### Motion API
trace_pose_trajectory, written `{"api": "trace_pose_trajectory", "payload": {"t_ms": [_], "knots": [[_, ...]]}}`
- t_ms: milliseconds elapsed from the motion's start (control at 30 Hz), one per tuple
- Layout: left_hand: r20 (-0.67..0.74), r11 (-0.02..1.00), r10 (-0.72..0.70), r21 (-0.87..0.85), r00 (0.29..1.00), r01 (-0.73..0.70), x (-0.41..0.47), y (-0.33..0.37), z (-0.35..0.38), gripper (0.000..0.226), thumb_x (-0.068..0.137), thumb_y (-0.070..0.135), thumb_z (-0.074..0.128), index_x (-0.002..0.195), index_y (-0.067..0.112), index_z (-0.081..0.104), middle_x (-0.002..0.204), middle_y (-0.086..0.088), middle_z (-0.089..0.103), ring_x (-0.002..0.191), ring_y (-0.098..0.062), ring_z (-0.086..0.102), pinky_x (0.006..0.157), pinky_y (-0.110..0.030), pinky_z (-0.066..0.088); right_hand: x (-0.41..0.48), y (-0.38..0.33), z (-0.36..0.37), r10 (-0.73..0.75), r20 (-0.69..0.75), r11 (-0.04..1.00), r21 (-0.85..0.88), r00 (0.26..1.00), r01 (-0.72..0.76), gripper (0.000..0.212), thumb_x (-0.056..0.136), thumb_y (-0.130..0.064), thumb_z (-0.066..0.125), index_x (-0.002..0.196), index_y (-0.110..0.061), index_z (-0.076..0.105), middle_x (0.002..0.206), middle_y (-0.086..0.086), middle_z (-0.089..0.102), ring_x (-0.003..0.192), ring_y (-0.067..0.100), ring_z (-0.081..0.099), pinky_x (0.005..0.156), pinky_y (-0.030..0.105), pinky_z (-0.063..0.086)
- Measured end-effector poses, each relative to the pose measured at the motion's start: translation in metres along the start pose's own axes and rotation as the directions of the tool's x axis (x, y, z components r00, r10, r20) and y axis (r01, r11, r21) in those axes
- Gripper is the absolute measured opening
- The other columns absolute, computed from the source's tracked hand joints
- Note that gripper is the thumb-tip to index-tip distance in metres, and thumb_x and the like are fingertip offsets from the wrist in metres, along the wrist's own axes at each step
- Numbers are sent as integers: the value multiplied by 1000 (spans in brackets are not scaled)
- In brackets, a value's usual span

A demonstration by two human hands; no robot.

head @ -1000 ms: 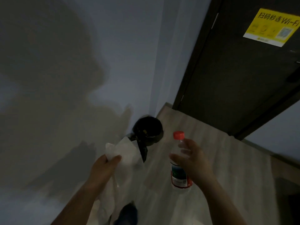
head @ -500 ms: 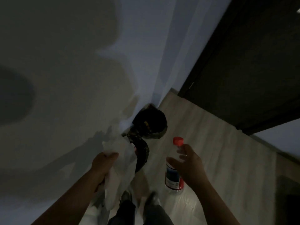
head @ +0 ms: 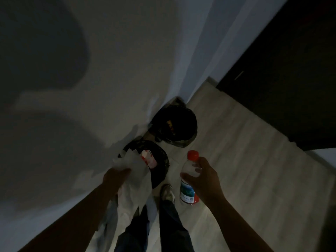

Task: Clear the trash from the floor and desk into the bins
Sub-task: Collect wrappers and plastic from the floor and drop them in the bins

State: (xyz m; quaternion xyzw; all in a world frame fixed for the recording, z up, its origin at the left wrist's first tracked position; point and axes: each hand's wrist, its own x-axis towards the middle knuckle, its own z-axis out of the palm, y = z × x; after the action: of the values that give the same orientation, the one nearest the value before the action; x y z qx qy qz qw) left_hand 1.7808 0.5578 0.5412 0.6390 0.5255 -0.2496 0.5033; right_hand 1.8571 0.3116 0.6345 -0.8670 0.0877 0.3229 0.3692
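Observation:
My left hand (head: 116,178) grips a bunch of crumpled white paper (head: 135,180) that hangs down over the near edge of the nearer bin. My right hand (head: 201,176) holds a clear plastic bottle (head: 188,180) with a red cap and a red-edged label, upright, to the right of that bin. Two round bins with black liners stand on the floor against the wall. The nearer bin (head: 161,164) has a white and red wrapper (head: 148,159) inside. The farther bin (head: 174,127) sits in the corner.
A white wall (head: 91,88) runs along the left. A dark door (head: 283,79) closes the far right. Pale wood-look floor (head: 245,160) spreads to the right of the bins. My legs and one shoe (head: 168,192) stand just before the nearer bin.
I have stepped closer and looked further down. The nearer bin's opening and the wrapper inside now show. Both hands keep hold of the paper and the bottle, now right by the bins.

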Motion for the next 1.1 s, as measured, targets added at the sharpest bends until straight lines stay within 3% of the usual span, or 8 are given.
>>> {"api": "trace_pose_trajectory", "payload": {"t_ms": [267,400,600,700,833,933,1033,1100], "knots": [[-31,997,-42,67,999,44,98,-8,54,59,89,26,63,138,0,40,136,-22,48,123,-38,47,102,-41,40,91,39,33,8,46,1000,15,999,-9,57,77,-22,74,126,-22,44,126,-3,53,118,14,51,98,32,43],[-43,997,15,70,999,-12,136,-15,74,54,90,19,62,137,2,43,137,-19,48,125,-36,46,101,-38,38,119,58,45,-6,55,1000,-11,998,7,55,77,-21,75,124,-21,45,127,-3,53,117,14,51,99,32,44],[81,948,13,316,997,-39,165,-21,82,65,94,36,53,146,7,29,149,-18,35,133,-34,37,110,-38,31,136,78,53,21,65,998,-57,998,-17,57,77,-21,74,126,-18,45,129,1,54,120,18,51,102,40,45],[127,900,42,426,991,-93,164,-21,81,60,96,33,50,146,8,28,149,-15,35,134,-32,37,108,-34,31,142,83,55,40,69,997,-74,997,-35,58,77,-20,75,127,-17,44,128,3,54,120,19,51,100,36,45],[200,869,125,450,972,-205,155,-20,77,47,94,26,54,134,3,44,127,-14,56,115,-28,53,87,-28,40,155,82,58,27,36,997,-77,999,-24,58,77,-20,75,126,-17,45,125,2,55,109,12,50,90,27,42],[229,843,141,483,963,-238,148,-22,75,36,92,21,56,121,1,52,95,-10,61,91,-24,60,71,-27,42,173,74,61,16,10,998,-55,1000,-15,57,77,-18,75,126,-17,46,122,3,57,109,16,54,94,34,47],[251,798,177,530,952,-288,139,-14,75,31,93,17,53,122,5,55,117,-14,60,110,-29,57,86,-28,43,196,62,63,-16,-20,1000,-2,1000,16,55,77,-17,74,126,-15,48,120,3,59,114,22,56,98,46,49],[253,773,212,548,944,-320,135,-7,74,28,94,17,51,118,5,58,122,-14,58,112,-29,56,86,-26,41,213,51,62,-39,-52,999,25,998,40,52,79,-18,73,125,-15,48,118,1,58,114,22,56,99,44,48]]}}
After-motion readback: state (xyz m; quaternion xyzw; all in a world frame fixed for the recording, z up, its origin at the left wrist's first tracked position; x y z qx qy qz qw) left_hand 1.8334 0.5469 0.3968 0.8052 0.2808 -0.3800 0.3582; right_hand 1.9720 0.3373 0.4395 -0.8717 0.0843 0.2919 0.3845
